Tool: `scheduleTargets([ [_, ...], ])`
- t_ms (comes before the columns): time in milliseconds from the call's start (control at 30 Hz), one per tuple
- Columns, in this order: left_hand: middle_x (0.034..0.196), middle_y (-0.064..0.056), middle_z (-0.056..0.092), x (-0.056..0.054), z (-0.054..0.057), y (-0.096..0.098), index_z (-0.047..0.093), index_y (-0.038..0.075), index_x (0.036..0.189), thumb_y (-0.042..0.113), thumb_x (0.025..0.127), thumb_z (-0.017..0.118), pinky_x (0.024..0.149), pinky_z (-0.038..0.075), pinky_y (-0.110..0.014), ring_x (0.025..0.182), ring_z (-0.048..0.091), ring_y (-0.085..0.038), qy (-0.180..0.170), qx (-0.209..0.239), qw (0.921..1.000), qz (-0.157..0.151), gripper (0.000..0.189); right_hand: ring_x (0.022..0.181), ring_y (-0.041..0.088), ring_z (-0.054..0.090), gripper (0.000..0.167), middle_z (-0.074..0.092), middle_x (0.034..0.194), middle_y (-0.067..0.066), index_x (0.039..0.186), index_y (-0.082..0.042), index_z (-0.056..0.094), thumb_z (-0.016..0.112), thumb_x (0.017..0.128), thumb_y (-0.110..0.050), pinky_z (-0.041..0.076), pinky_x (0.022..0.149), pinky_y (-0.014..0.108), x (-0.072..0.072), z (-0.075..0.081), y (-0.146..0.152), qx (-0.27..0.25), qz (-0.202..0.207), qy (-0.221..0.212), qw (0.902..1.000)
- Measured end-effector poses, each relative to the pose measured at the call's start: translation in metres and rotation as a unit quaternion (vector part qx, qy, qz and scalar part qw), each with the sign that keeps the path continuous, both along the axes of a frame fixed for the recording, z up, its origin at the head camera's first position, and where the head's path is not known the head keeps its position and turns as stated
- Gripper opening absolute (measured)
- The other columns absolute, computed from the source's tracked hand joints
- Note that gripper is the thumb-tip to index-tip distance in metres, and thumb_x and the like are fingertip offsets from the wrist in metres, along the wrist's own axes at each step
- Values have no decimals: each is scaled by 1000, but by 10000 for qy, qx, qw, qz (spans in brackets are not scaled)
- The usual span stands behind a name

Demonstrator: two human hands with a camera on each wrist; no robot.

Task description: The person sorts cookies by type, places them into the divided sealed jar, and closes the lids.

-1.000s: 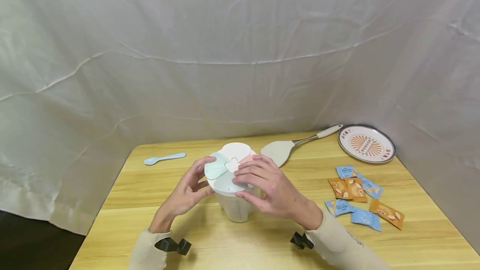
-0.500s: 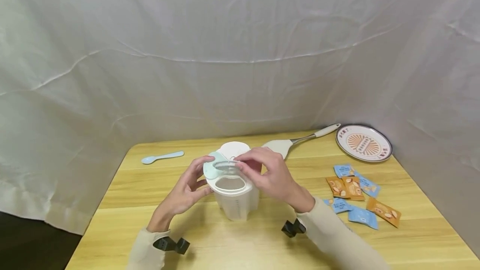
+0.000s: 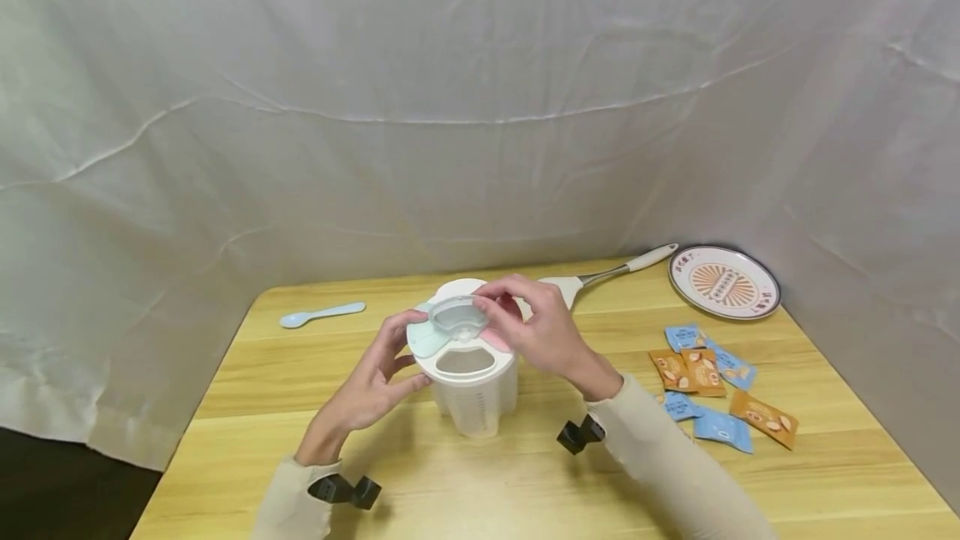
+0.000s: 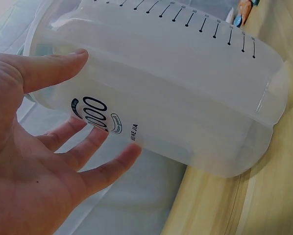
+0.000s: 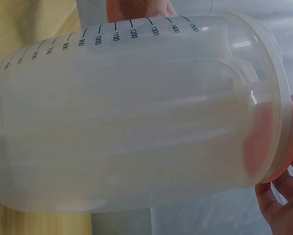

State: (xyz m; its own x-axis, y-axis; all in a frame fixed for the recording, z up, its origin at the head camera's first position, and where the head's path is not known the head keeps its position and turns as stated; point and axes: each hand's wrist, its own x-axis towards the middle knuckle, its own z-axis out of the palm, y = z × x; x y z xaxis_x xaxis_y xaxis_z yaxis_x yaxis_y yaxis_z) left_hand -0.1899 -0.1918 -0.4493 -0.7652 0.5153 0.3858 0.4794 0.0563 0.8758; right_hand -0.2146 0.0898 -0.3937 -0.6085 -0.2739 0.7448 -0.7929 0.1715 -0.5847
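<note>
A translucent storage canister with a measuring scale stands upright on the wooden table. Its round lid has petal-shaped flaps: a mint flap, a pink flap, a white flap and a clear grey flap. The grey one is raised and tipped back, exposing an oval opening. My right hand pinches the raised flap's right edge, other fingers behind it. On the left, my left hand holds the canister near its rim; in the left wrist view the thumb and fingers span its wall.
A light blue spoon lies at the back left. Behind my right hand is a white turner, partly hidden. A patterned plate sits at the back right, with several blue and orange snack packets in front of it.
The grey flap, flat on the lid a second ago, has swung up and back in my right hand, uncovering the opening. My left hand has stayed on the canister.
</note>
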Motion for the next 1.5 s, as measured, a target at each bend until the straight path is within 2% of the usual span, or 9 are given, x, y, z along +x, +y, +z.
scheduleTargets([
  [167, 163, 11, 45, -1, -2, 2, 32, 2, 159, -10, 96, 74, 112, 55, -36, 146, 50, -4, 7, -20, 10000, 27, 76, 73, 11, 56, 17, 75, 86, 7, 111, -2, 80, 81, 94, 3, 48, 64, 22, -1, -2, 3, -42, 117, -141, 9998],
  [333, 162, 12, 46, 0, -4, 3, 32, 2, 159, -10, 95, 74, 111, 56, -37, 146, 51, -5, 16, -2, 10000, 16, 77, 88, 12, 70, 37, 78, 95, 8, 129, -1, 73, 80, 94, 5, 60, 82, 23, 3, -3, 8, -175, 205, -458, 9986],
  [500, 160, 13, 48, 2, -5, 3, 32, 2, 159, -11, 94, 74, 110, 56, -32, 143, 52, -5, 3, 20, 10000, 31, 78, 94, 14, 73, 37, 79, 101, 9, 130, 0, 72, 80, 94, 5, 62, 88, 24, 8, -2, 16, -187, 185, -424, 9988],
  [733, 161, 13, 47, 2, -5, 3, 33, 3, 159, -11, 94, 75, 110, 57, -37, 144, 52, -5, 16, -11, 10000, 92, 79, 98, 16, 74, 33, 81, 105, 12, 124, -4, 76, 77, 93, 8, 60, 92, 23, 12, -3, 39, -38, -248, -157, 9996],
  [867, 161, 12, 47, 1, -4, 3, 34, 3, 159, -11, 93, 75, 110, 57, -42, 143, 53, -6, 33, -16, 9999, 109, 78, 98, 13, 73, 27, 81, 110, 9, 119, -6, 77, 77, 95, 6, 59, 86, 20, 14, -7, 57, 202, -497, -283, 9982],
  [967, 161, 11, 47, 0, -3, 3, 34, 3, 159, -10, 93, 76, 110, 57, -43, 144, 53, -6, 26, -27, 9999, 117, 79, 97, 10, 72, 23, 81, 111, 9, 115, -7, 78, 77, 96, 6, 60, 84, 22, 14, -12, 72, 415, -688, -368, 9961],
  [1233, 161, 12, 46, 0, -2, 3, 34, 3, 158, -11, 93, 76, 109, 57, -40, 143, 53, -5, 57, -7, 9999, 141, 78, 106, 7, 73, 21, 81, 115, 6, 116, -9, 78, 77, 98, 1, 63, 92, 31, 11, -24, 114, 1005, -1285, -498, 9854],
  [1333, 161, 13, 47, 0, -2, 3, 34, 3, 159, -10, 93, 76, 110, 57, -40, 143, 53, -5, 59, -18, 9999, 154, 79, 105, 9, 73, 22, 81, 114, 3, 117, -11, 78, 74, 99, 2, 62, 92, 28, 8, -30, 129, 1119, -1473, -589, 9810],
  [1500, 160, 13, 47, 0, 0, 3, 34, 3, 159, -11, 93, 76, 109, 57, -38, 143, 53, -6, 51, -37, 9998, 172, 79, 105, 8, 72, 21, 80, 114, 4, 120, -10, 78, 71, 103, -1, 58, 91, 15, 5, -41, 151, 1219, -1659, -941, 9741],
])
